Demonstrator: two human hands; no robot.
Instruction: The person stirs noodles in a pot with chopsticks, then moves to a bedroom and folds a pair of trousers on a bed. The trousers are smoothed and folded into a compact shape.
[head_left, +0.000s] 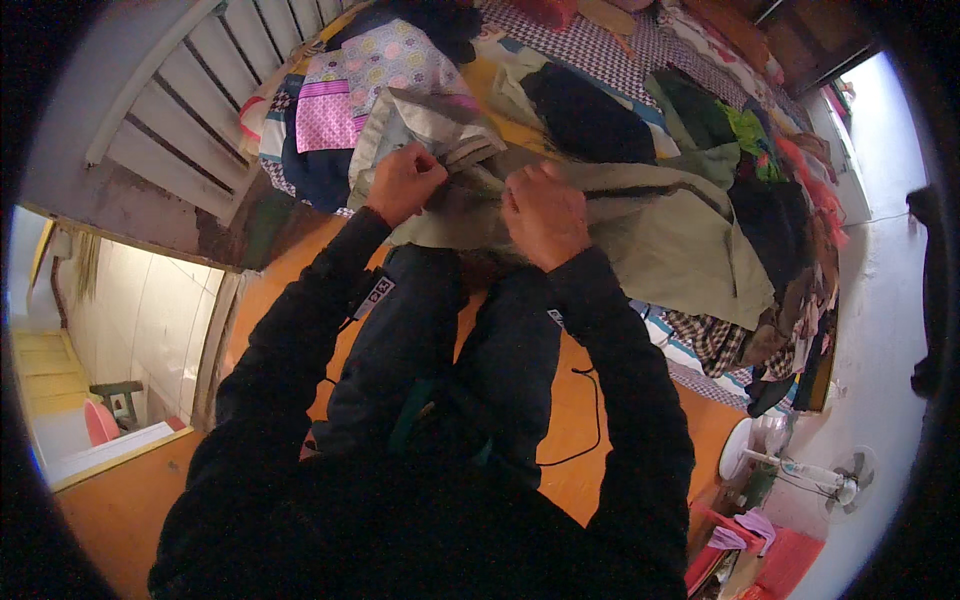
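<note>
A khaki cloth garment (667, 247), which looks like trousers, lies spread across the near edge of the bed before me. Its left end is bunched, with paler lining (431, 120) turned outward. My left hand (405, 184) has its fingers curled at this bunched end and pinches the cloth. Further right, my right hand (546, 217) is closed on the garment's middle, knuckles up. The fingertips of both hands are partly hidden. Beyond the left hand lies a pink and grey patterned cloth (397, 64) on dark fabric.
The bed carries a houndstooth-patterned sheet (592, 71) and several piled clothes, including a dark garment (589, 112) and a green one (694, 120). White slatted railing (195, 105) stands at left, beside an opening in the orange floor (135, 510). A white fan (847, 484) is at lower right.
</note>
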